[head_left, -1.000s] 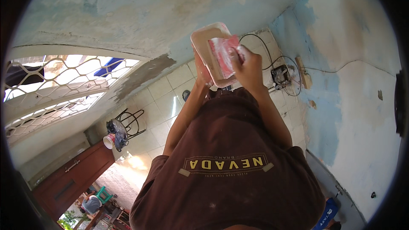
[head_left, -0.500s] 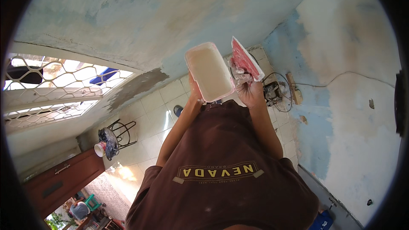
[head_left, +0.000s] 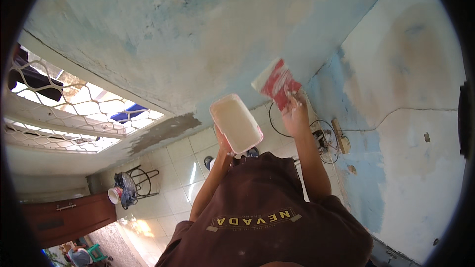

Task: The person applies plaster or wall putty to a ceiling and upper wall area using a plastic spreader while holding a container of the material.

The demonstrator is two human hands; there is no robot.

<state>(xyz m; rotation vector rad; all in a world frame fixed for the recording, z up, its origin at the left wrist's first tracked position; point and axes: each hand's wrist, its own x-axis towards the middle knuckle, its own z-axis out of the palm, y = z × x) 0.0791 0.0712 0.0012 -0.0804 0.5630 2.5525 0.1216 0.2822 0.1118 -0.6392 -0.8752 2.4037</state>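
Observation:
My left hand (head_left: 222,141) grips the side of a rectangular tub (head_left: 261,133) in front of my body, its fingers partly hidden by the wall of the tub. Smooth off-white paste (head_left: 236,121) lies inside. To the right of the tub and farther out, my right hand (head_left: 296,114) is closed on a red putty spreader (head_left: 277,83). White paste smears the spreader's face and coats its far left edge. More white residue shows on my right fingers. Beyond the spreader rises the patchy blue and beige wall (head_left: 213,54); I cannot tell whether they touch.
At left is a window grille (head_left: 84,101). Below it stands a round stool (head_left: 143,183) with a dark plastic bag (head_left: 128,190) and a small bucket (head_left: 115,195). A cable (head_left: 324,160) loops by the right wall, near a wooden piece (head_left: 341,138). A person (head_left: 79,256) appears beyond the doorway.
The spreader has moved away from beside the tub toward the wall and turned, its red face now showing more. The tub sits lower in view, and the whole view has shifted.

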